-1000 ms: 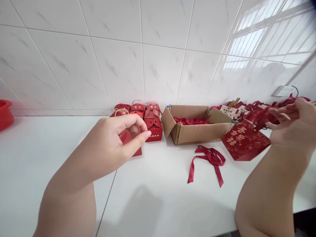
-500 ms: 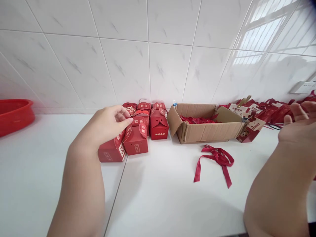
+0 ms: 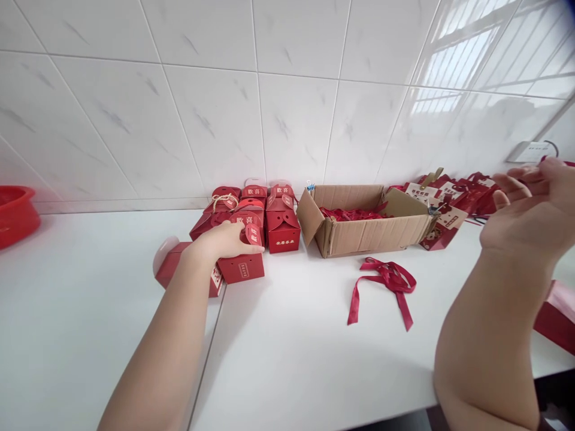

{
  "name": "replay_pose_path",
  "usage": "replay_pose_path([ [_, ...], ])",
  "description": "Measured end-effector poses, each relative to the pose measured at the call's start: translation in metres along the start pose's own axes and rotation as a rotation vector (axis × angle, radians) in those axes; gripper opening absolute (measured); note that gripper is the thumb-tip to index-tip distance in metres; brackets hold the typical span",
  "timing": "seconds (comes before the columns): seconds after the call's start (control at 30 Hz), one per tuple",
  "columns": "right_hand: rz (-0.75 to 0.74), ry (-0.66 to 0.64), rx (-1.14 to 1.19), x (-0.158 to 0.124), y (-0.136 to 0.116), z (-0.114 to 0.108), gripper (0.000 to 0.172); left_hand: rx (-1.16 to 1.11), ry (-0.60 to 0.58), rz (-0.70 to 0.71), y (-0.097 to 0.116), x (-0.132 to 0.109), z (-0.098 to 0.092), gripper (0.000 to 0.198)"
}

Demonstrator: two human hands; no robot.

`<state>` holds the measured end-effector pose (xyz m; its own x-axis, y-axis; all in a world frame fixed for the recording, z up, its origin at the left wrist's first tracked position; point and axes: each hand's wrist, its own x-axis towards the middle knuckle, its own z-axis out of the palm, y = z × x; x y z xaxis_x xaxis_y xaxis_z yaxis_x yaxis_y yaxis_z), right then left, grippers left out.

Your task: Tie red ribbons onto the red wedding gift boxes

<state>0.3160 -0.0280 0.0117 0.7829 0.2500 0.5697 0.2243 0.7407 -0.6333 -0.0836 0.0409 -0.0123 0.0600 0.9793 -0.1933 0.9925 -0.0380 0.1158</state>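
Resting on a small folded red paper gift box (image 3: 242, 254), left hand (image 3: 224, 239) presses its top, fingers curled loosely, steadying it beside the cluster on the white worktop (image 3: 287, 359). Right hand (image 3: 530, 209) hovers empty, fingers spread, near the brown cardboard carton (image 3: 368, 233).

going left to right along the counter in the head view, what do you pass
red basin → left hand on the red gift boxes → cardboard box → loose red ribbon → right hand, raised and open

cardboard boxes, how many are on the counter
1: the open brown cardboard box sits against the wall, right of the red gift boxes. Another could hide behind the raised right hand.
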Motion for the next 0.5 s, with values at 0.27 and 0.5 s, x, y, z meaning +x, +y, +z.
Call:
replay_pose_path([
  [0.27, -0.004, -0.107, -0.011, -0.006, -0.001, 0.002, 0.012, 0.034, -0.015, 0.074, 0.006, -0.002, 0.002, 0.075],
  [0.5, 0.154, -1.16, -0.814, -0.017, -0.003, -0.002, 0.021, -0.02, -0.056, 0.169, 0.017, -0.012, 0.002, 0.06],
])
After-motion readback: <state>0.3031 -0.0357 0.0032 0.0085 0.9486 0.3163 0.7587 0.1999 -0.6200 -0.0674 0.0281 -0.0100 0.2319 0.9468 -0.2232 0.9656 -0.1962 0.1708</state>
